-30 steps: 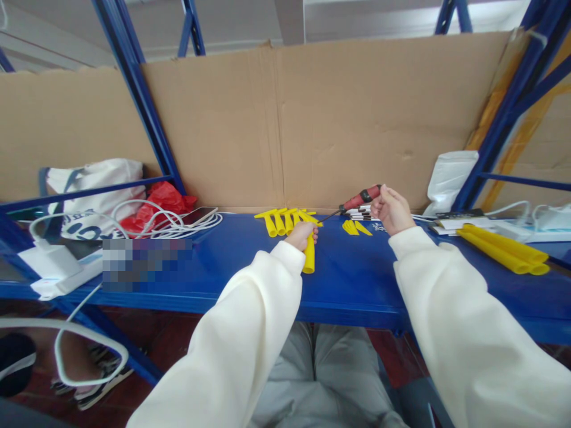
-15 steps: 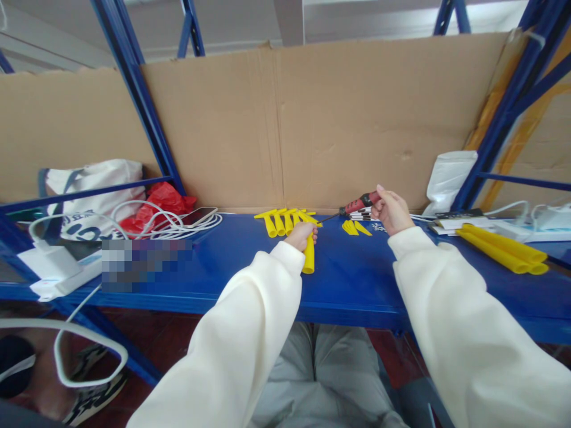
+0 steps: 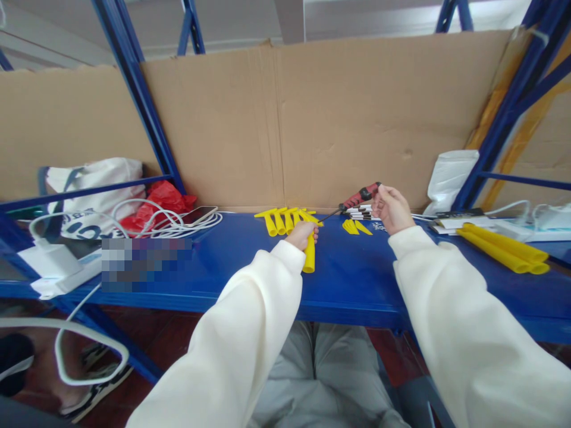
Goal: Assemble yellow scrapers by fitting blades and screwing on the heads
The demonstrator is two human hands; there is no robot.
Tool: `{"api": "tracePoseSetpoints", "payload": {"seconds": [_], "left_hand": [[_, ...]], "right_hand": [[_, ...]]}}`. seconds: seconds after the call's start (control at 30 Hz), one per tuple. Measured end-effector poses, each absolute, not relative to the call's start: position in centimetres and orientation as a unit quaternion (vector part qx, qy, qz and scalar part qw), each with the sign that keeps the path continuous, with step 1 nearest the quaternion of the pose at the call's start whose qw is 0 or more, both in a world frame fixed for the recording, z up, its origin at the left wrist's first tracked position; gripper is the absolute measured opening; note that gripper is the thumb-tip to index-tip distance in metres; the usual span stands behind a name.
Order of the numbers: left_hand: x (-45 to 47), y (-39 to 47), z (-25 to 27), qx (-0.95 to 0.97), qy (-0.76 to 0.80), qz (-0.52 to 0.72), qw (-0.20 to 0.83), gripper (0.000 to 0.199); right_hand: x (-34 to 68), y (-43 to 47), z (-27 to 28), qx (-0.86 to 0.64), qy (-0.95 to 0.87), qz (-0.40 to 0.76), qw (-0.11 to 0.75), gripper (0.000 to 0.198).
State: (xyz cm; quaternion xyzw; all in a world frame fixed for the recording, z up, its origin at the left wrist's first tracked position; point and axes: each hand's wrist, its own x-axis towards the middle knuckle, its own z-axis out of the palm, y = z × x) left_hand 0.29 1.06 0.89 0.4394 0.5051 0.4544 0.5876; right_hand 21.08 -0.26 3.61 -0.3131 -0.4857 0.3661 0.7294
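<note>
Near the middle of the blue shelf, my left hand (image 3: 304, 235) is closed around a yellow tube (image 3: 308, 260), whose open end points toward me. My right hand (image 3: 392, 210) pinches the butt of a red-and-black screwdriver (image 3: 359, 198) between thumb and fingertips. Its thin shaft slants down to the left and reaches the fingers of my left hand; the tip is hidden or too small to make out. Just behind my left hand lies a row of several yellow tube pieces (image 3: 279, 223). Small flat yellow pieces (image 3: 351, 227) rest below the screwdriver handle.
Thin white-and-black sticks (image 3: 357, 213) lie behind the screwdriver. Longer yellow tubes (image 3: 502, 248) are on the right, with a white pouch (image 3: 450, 181) behind. White cables (image 3: 178, 226), a red plastic bag (image 3: 163, 202) and a cloth bag (image 3: 96, 187) fill the left. Cardboard (image 3: 348, 119) closes the back.
The screwdriver's handle has tipped up slightly and turned a little in my right fingers. My left hand and the tube stay in place.
</note>
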Motion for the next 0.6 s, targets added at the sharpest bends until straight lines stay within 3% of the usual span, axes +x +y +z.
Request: {"api": "tracePoseSetpoints", "payload": {"seconds": [0.23,0.37,0.6], "left_hand": [[0.33,1.04,0.89,0.432,0.511,0.456,0.587,0.022],[0.32,1.13,0.81,0.434,0.510,0.458,0.585,0.014],[0.35,1.27,0.69,0.435,0.508,0.458,0.586,0.017]], "right_hand": [[21.23,-0.11,3.39,-0.319,-0.489,0.382,0.716,0.054],[21.38,-0.14,3.45,-0.306,-0.503,0.393,0.706,0.051],[21.33,-0.25,3.55,-0.307,-0.503,0.398,0.704,0.043]]}}
